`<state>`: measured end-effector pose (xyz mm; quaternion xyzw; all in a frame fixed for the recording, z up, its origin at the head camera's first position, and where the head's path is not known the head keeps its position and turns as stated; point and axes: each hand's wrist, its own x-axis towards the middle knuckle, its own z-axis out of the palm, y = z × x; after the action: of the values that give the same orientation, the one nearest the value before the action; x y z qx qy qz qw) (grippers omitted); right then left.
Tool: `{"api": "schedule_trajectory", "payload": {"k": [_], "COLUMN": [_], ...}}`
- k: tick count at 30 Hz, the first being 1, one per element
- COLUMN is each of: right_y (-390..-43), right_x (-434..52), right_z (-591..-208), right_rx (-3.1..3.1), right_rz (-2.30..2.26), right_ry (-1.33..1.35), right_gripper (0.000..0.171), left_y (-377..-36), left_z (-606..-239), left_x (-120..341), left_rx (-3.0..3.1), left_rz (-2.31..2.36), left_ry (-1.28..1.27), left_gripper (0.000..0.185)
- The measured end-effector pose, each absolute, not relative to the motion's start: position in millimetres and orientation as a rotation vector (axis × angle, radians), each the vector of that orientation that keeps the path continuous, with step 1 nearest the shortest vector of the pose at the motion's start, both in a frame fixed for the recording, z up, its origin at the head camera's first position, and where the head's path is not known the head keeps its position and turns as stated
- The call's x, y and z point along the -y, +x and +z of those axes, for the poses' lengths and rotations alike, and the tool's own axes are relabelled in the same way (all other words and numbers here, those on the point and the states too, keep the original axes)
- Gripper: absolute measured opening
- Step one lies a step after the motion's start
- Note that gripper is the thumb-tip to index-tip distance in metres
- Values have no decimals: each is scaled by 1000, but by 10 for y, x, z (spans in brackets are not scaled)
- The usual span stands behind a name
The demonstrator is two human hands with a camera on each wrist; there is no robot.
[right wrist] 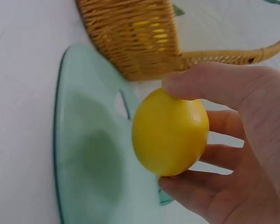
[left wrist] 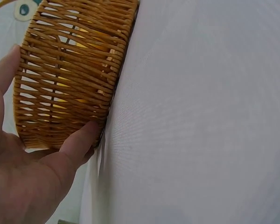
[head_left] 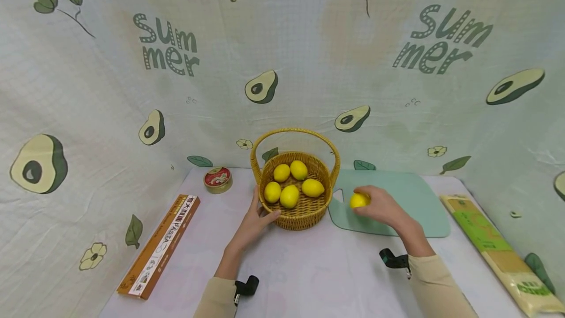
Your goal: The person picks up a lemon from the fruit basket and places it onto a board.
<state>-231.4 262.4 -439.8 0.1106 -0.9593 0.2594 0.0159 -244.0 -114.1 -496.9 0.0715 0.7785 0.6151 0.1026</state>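
A yellow lemon point(right wrist: 170, 133) is held between the thumb and fingertips of my right hand point(head_left: 381, 205). In the right wrist view it hangs over the pale green cutting board point(right wrist: 91, 172), with a shadow on the board below. Left of it in the head view stands a wicker basket point(head_left: 297, 222) with a tall arched handle point(head_left: 293, 130). Several lemons point(head_left: 289, 196) lie inside. My left hand point(head_left: 256, 220) holds the basket's lower left side. In the left wrist view its thumb point(left wrist: 79, 142) lies against the woven wall near the base, with the fingers spread around the side.
At the left lies a long brown pasta box point(head_left: 161, 247). A round red-topped tin point(head_left: 218, 180) stands behind it, near the back. Along the right edge is a green and yellow packet point(head_left: 499, 254). Printed cloth point(head_left: 300, 107) hangs behind and beside the white-covered table point(head_left: 318, 274).
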Motion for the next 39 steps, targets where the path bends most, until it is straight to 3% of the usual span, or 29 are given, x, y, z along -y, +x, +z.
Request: {"api": "schedule_trajectory", "payload": {"k": [15,30,39], "right_y": [-2449,-2796,-2982], "right_x": [-2837,-2669,-2594], "right_z": [-4800,-4939,-4921], "right_rx": [2877,2766,2726], "right_rz": [794,832,833], "right_ry": [132,1,-59], "right_gripper": [60,65,67], "left_y": [-2503,-2498,-2367], "left_z": [-5132,-5120,-4858], "left_x": [1144,1170,1134], "left_rx": [-2359,-2350,-2294], "left_rz": [1834,1835,1837], "left_ry": [238,224,226], "left_gripper": [107,107,115]}}
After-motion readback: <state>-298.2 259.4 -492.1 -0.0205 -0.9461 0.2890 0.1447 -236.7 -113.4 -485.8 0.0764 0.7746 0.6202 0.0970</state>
